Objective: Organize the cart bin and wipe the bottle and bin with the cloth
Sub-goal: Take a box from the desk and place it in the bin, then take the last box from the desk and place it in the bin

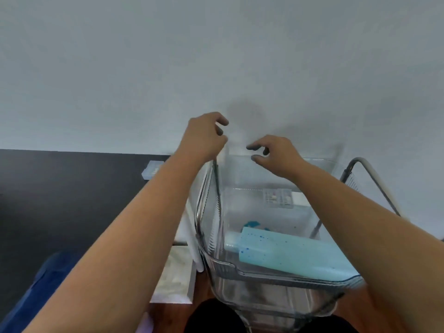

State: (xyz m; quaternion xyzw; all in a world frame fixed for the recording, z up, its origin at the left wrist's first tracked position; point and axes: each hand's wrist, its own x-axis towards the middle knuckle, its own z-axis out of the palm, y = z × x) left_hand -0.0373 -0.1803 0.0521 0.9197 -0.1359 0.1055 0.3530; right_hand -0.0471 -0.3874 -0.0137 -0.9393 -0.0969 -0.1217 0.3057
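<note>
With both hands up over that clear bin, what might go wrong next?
1. Neither the left hand nor the right hand grips the clear bin, so a bump might shift it on the cart.
2. The pale blue cloth lies near the front rim and might slide out if the bin tips.

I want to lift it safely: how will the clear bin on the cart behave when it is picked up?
The bin looks like thin clear plastic, so probably light and stiff, though its tall walls may flex. Its glossy surface could be slippery. The light blue object lying inside may slide if the bin tilts.
</note>
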